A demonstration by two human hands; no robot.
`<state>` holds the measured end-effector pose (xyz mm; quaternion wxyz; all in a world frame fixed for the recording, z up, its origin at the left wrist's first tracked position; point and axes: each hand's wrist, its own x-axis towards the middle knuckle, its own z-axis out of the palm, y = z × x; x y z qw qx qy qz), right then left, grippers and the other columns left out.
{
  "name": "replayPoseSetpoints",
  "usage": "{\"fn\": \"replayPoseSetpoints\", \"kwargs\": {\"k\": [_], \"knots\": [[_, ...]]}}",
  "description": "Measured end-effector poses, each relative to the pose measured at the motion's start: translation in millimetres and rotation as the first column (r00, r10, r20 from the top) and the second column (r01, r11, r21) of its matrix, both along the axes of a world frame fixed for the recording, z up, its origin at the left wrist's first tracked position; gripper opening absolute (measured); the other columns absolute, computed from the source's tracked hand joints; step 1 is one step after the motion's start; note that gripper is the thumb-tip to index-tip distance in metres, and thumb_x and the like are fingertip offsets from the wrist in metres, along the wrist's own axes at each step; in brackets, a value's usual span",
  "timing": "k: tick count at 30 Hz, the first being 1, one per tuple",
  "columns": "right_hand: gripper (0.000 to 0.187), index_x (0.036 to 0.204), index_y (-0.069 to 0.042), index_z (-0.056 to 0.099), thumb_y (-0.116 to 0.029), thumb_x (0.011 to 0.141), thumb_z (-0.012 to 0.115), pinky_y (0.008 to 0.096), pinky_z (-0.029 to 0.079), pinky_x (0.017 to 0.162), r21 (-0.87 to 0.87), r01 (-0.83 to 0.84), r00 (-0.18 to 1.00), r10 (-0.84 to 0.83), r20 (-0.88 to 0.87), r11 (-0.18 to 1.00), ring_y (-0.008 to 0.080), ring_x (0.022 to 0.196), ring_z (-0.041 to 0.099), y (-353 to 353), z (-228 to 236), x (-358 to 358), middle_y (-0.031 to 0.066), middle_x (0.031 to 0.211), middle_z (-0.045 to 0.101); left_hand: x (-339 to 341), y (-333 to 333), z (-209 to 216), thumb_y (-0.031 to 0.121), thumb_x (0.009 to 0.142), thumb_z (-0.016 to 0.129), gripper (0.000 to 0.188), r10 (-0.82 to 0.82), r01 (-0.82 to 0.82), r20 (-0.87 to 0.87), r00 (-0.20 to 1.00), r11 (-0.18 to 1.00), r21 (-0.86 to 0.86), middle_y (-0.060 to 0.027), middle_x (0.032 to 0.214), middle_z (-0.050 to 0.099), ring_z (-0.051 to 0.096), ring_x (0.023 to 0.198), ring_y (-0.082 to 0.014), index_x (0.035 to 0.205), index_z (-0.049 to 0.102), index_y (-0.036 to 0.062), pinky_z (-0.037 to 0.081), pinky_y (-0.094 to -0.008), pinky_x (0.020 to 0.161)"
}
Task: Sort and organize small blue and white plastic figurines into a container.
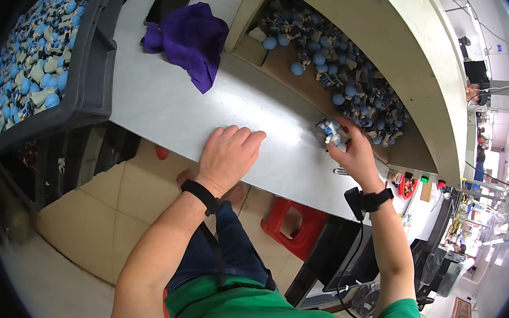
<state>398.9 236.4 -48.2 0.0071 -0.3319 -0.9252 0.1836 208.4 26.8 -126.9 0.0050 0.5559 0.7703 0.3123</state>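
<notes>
Between the thumb and fingers of my right hand (357, 155) is a small toy figurine (329, 132) in blue and white, slightly blurred. It is just above the grey tabletop (277, 142), at the near edge of a cream bin. Many similar figurines with round light-blue parts (343, 69) lie heaped inside that bin. My left hand (230, 155) rests knuckles-up at the table's front edge, its fingers curled in. Whatever may be under those fingers is hidden.
A purple cloth (192, 40) lies on the far left of the table. Left of it stands a dark grey crate (94, 91) full of figurines. The cream bin's curved wall (434, 64) rises at the right. Below the table edge are a red stool (293, 225) and tiled floor.
</notes>
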Motion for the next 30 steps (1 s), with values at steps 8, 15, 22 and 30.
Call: {"fn": "replayPoseSetpoints", "kwargs": {"k": [8, 15, 22, 30], "knots": [[0.058, 0.137, -0.005, 0.045, -0.019, 0.086, 0.069, 0.0245, 0.045, 0.079, -0.775, 0.191, 0.611, -0.691, -0.386, 0.603, 0.0124, 0.097, 0.057, 75, 14, -35, 0.0047, 0.111, 0.06, 2, 1, -7, 0.014, 0.08, 0.065, 0.019, 0.023, -0.022, -0.048, 0.999, 1.0, 0.019, 0.0031, 0.074, 0.054, 0.053, 0.073, -0.0158, 0.099, 0.064, 0.0179, 0.042, -0.0306, 0.068], [0.047, 0.136, -0.008, 0.048, -0.017, 0.093, 0.062, 0.0299, 0.04, 0.098, -0.251, 0.117, 0.897, -0.211, -0.39, 0.961, 0.0202, 0.119, 0.053, 39, -4, -75, 0.011, 0.132, 0.054, -1, -1, -9, 0.014, 0.079, 0.064, 0.02, 0.049, -0.048, -0.07, 0.996, 0.999, 0.009, 0.0043, 0.072, 0.051, 0.051, 0.071, -0.0135, 0.098, 0.064, 0.0186, 0.041, -0.0285, 0.067], [0.045, 0.132, -0.009, 0.052, -0.029, 0.093, 0.058, 0.0432, 0.034, 0.107, 0.37, -0.071, 0.942, 0.183, -0.28, 0.926, 0.0391, 0.129, 0.041, 84, -32, -167, 0.0233, 0.139, 0.043, 3, 3, -11, 0.013, 0.077, 0.064, 0.024, 0.047, -0.044, -0.054, 0.997, 0.997, 0.065, 0.0045, 0.073, 0.05, 0.051, 0.072, -0.0128, 0.1, 0.063, 0.0184, 0.041, -0.028, 0.067], [0.042, 0.129, -0.016, 0.055, -0.038, 0.092, 0.056, 0.0596, 0.039, 0.097, 0.515, -0.093, 0.996, 0.088, 0.035, 0.852, 0.0424, 0.128, 0.041, 44, -42, -156, 0.0237, 0.142, 0.038, 0, -3, -12, 0.013, 0.077, 0.064, 0.023, 0.037, -0.036, -0.05, 0.998, 0.999, 0.021, 0.004, 0.073, 0.049, 0.05, 0.072, -0.0129, 0.099, 0.062, 0.0178, 0.041, -0.0282, 0.068]]}}
